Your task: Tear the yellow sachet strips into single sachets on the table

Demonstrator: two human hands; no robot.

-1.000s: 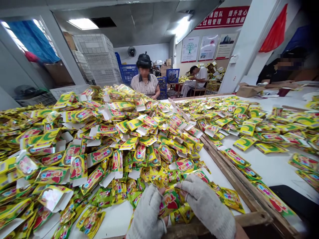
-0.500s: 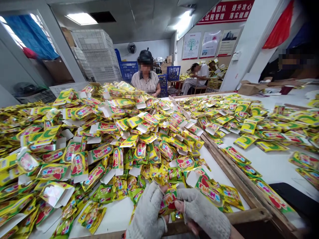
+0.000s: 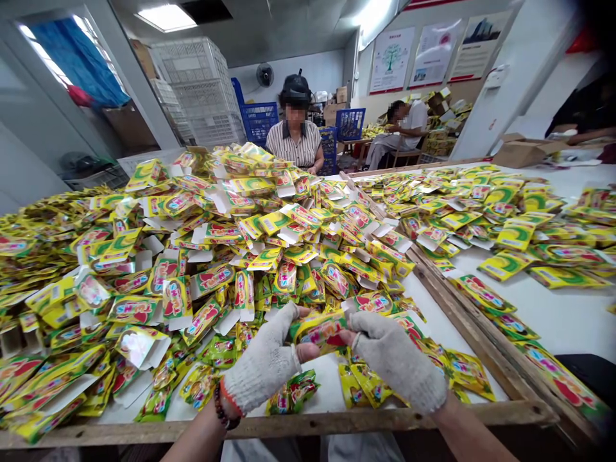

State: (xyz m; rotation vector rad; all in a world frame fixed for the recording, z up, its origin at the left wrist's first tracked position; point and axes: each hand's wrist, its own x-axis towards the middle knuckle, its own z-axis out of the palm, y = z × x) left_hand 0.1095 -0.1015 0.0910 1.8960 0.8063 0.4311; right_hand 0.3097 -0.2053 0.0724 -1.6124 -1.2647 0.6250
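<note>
Both hands wear pale knitted gloves that leave the fingertips bare. Between them is a small yellow-and-green candy box [image 3: 320,331] with pink and white lettering, held level above the table's near edge. My left hand [image 3: 269,359] grips its left end, thumb below and fingers behind. On the right end, my right hand [image 3: 392,359] is closed with the thumb in front. Under my left hand lies a green candy packet [image 3: 293,391]. Yellow candy packets [image 3: 363,384] lie beneath my right hand. The right hand's far fingers are partly hidden.
A large heap of candy boxes [image 3: 216,224], several with open white flaps, fills the left and middle. A wooden strip [image 3: 462,321] divides the white table; more boxes lie beyond it. A wooden rail [image 3: 337,421] edges the front. A person [image 3: 293,141] sits across the heap.
The view has tilted down and shifted left. My hands have risen from the front rail with the candy box, showing more of its length. The left hand's grip has opened wider around its end.
</note>
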